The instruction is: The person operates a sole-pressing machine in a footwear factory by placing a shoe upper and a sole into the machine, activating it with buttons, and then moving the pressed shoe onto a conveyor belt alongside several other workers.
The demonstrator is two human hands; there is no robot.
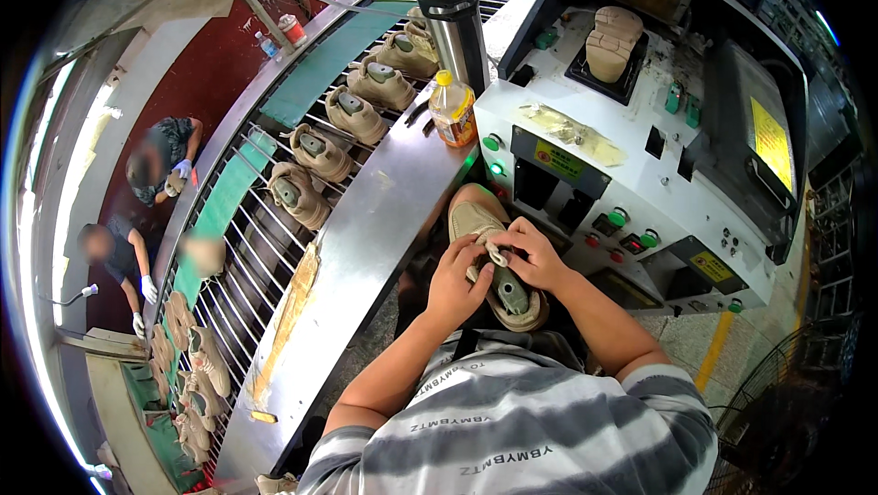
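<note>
Tan shoe [472, 219] in front of torso [517, 413], toe pointing away; right hand [534, 258] pinches laces [496, 252]; left hand [455, 283] curls beside them, cannot tell whether gripping; best to brace shoe, keep laces untwisted, pull evenly.

Single head view: left fisheye of a side-by-side pair. Looks steeply down over the striped shirt [521, 413]; left hand [459, 280] and right hand [535, 255] close, near mid-frame. Roller conveyor [306, 84] fills left, white machine [672, 207] right. Straight edges bow toward dark rim.
</note>
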